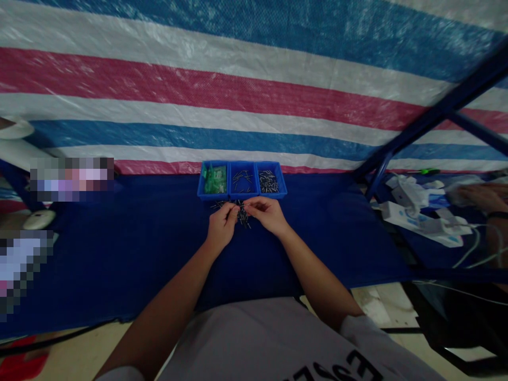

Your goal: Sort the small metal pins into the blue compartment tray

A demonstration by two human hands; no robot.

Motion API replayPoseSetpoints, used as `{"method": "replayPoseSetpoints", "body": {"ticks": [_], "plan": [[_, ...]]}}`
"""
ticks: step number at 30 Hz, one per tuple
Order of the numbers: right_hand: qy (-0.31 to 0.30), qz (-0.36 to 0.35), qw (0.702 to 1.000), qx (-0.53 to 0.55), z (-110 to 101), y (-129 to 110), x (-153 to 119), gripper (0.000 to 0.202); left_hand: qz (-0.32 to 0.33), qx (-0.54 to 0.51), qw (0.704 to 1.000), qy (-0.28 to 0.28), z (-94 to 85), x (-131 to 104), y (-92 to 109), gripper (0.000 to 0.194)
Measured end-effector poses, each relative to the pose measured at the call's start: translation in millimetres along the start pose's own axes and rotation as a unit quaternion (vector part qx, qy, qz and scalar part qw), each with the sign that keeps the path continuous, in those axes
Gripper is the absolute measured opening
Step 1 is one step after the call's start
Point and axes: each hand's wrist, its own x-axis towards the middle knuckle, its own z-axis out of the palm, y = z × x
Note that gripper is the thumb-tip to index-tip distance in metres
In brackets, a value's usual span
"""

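Observation:
Both hands meet over a loose pile of thin dark metal pieces (245, 219) on the blue table, just in front of three joined blue bins. My left hand (223, 223) is closed, thumb against fingers, on a thin metal piece. Pinched on a slim metal piece between thumb and forefinger is my right hand (266, 212); whether both hands hold the same piece cannot be made out. The left bin (200, 182) holds green packets (215, 180). A few thin pieces (243, 179) lie in the middle bin, and many short metal pieces (269, 181) fill the right bin.
A striped plastic sheet (238, 95) hangs behind the blue table (151, 243). At right stand a blue metal frame (413, 124), white boxes and packaging (426, 225) and cables. Another person's hand (482, 197) is at the far right. Blurred-out items lie at left.

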Motion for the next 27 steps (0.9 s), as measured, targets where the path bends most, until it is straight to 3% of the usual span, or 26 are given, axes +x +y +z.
{"method": "replayPoseSetpoints", "body": {"ticks": [15,23,27], "plan": [[0.001,0.005,1.0,-0.007,1.8,-1.4,-1.2,0.027,0.008,-0.006,1.0,0.028,3.6,-0.5,-3.2,0.017],[-0.005,0.0,1.0,-0.017,2.9,-0.2,-2.0,0.027,0.0,0.016,1.0,0.006,-0.5,-0.3,1.3,0.03],[0.004,0.008,1.0,0.001,2.8,-0.6,-1.2,0.029,0.001,-0.001,1.0,0.018,1.5,-0.5,0.3,0.024]]}}
